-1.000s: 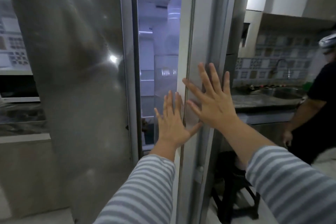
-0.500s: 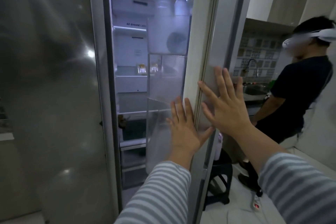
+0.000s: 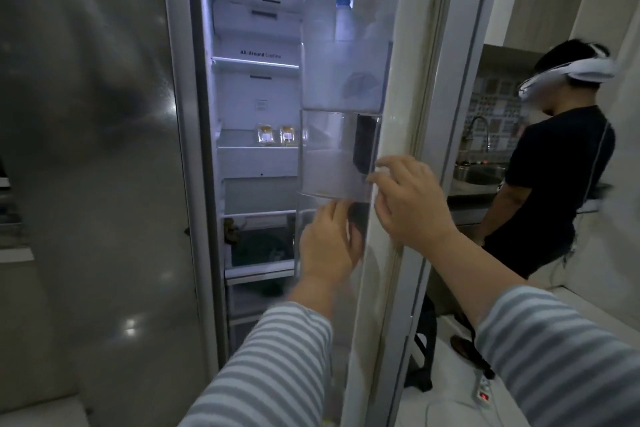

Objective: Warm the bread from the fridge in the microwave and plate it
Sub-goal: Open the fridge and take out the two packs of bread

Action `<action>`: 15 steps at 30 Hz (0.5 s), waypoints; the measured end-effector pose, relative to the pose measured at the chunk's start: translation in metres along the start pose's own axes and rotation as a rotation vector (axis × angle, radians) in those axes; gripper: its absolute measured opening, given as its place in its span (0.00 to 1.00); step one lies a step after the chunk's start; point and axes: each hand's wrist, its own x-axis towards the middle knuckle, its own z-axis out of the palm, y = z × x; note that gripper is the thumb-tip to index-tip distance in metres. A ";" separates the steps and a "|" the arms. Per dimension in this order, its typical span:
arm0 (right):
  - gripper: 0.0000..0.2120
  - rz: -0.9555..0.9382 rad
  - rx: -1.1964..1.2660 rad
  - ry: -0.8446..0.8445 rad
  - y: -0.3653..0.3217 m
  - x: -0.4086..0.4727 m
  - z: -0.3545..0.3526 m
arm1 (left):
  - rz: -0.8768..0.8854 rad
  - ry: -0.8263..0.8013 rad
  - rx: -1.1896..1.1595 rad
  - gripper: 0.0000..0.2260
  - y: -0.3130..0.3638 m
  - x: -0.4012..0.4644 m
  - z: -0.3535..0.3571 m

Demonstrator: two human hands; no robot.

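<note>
Right hand: the right hand (image 3: 408,201) is near and right, fingers curled over the edge of the open door (image 3: 384,253), gripping it.
Left hand: the left hand (image 3: 329,246) is just left of it, inside the door by the lower door bin (image 3: 332,156); fingers look loosely bent, blurred, so I cannot tell whether it holds anything.
Bread: two small clear packets (image 3: 275,134) with something yellowish sit side by side on the middle shelf (image 3: 256,149), far and left; probably the bread, too small to be sure.
Key relation: the packets lie farther in, up and to the left of both hands, well apart from them.
Nearer hand: the left, already inside the opening.
Far right: another person (image 3: 554,191) stands at the sink (image 3: 479,173).
</note>
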 end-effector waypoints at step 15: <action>0.23 0.155 0.544 -0.514 -0.097 0.054 0.106 | -0.318 -0.379 0.377 0.16 -0.130 0.043 -0.097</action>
